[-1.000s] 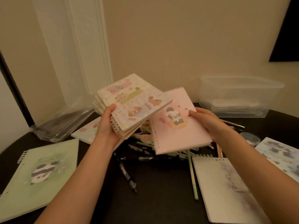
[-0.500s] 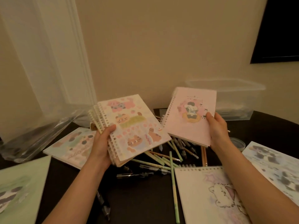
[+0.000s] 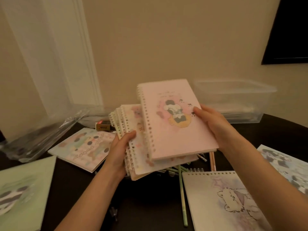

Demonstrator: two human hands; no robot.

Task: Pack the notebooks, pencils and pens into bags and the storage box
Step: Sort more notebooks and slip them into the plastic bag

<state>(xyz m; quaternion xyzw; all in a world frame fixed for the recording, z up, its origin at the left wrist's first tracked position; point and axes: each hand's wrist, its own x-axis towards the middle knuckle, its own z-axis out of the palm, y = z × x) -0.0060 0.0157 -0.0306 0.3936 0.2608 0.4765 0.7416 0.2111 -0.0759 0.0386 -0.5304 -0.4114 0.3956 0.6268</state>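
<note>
Stacking step: right hand (image 3: 215, 125) has brought the pink notebook (image 3: 176, 124) over onto the notebook stack (image 3: 141, 165), which the left hand (image 3: 121, 150) grips at the spiral side. Half a sec ago the two were held apart; now the pink one lies on top, offset up-right. Right thumb on cover, fingers curled under its right edge. Hands close together, both clamped on the pile, held over the pens and pencils (image 3: 175, 170) mid-table (image 3: 150, 205). Small notebooks now one pile, prob ready for bagging; none packed yet. Clear bags (image 3: 41, 130) at table's back-left edge, storage box (image 3: 236, 100) back-right. Green notebook (image 3: 21, 189) front-left, cat sketchpad (image 3: 221, 202) front-right, both loose.
</note>
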